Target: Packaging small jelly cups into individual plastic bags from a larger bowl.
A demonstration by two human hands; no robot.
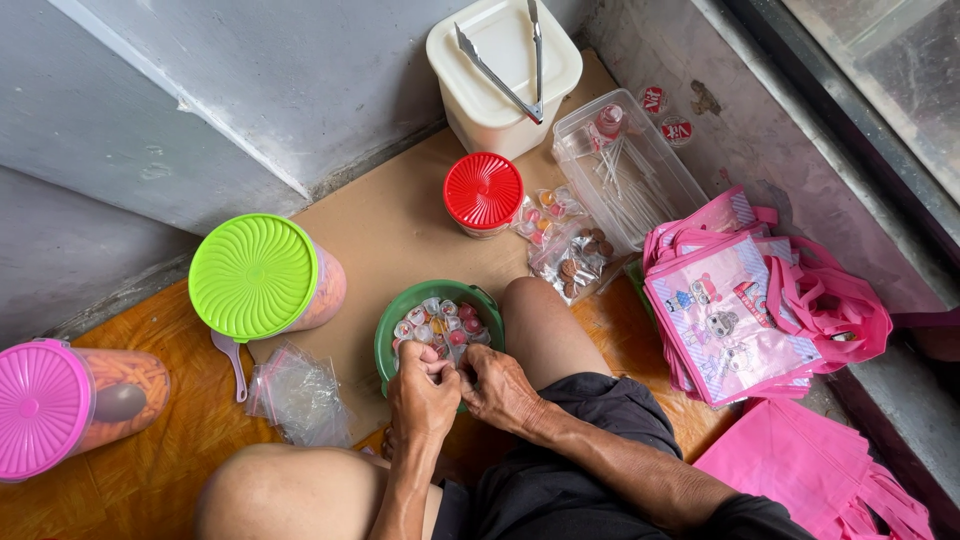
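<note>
My left hand point(422, 393) and my right hand point(500, 388) meet over the near rim of a green bowl point(388, 336) filled with several small round jelly cups point(440, 322). Both hands pinch something small between the fingertips; it looks like a clear wrapper or small bag, but it is mostly hidden by the fingers. The bowl sits on the floor between my bare knees point(540, 320).
A lime-lidded jar point(255, 275), pink-lidded jar point(45, 405) and red-lidded jar point(483, 190) stand around. Clear small bags point(298, 392) lie left. A white tub with tongs point(500, 60), a clear box of sticks point(625, 165), filled packets point(570, 255) and pink bags point(740, 300) lie right.
</note>
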